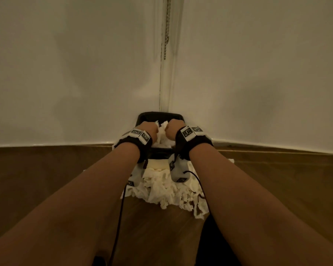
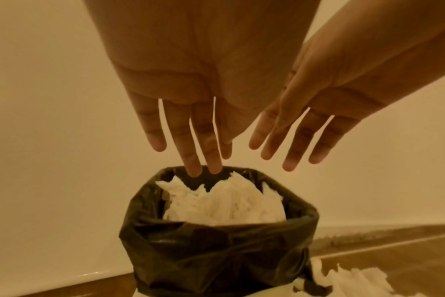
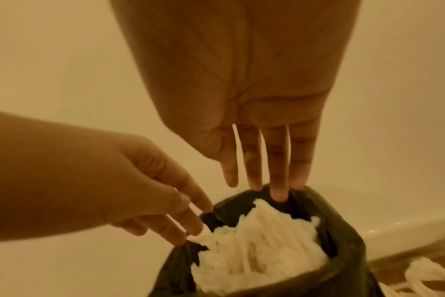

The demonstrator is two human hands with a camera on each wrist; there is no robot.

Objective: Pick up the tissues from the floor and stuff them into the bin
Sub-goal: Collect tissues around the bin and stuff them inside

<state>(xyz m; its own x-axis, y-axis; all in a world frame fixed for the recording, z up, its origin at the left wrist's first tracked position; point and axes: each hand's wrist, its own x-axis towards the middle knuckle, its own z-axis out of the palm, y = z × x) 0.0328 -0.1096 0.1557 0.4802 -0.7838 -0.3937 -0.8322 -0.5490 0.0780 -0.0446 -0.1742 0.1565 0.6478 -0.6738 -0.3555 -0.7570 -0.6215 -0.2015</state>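
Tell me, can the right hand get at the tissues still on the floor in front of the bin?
Probably yes. The right hand is open and empty above the bin, and the floor tissues lie uncovered just below the forearms, nothing on top of them.

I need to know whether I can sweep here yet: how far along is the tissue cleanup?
Partly done. The bin already holds a heap of tissues up to its rim. Both the left hand and right hand hover over it with straight fingers, holding nothing. A pile of tissues on the floor remains in front.

White tissues [image 2: 226, 203], black bin liner [image 2: 216, 251], brown wooden floor [image 1: 46, 169].
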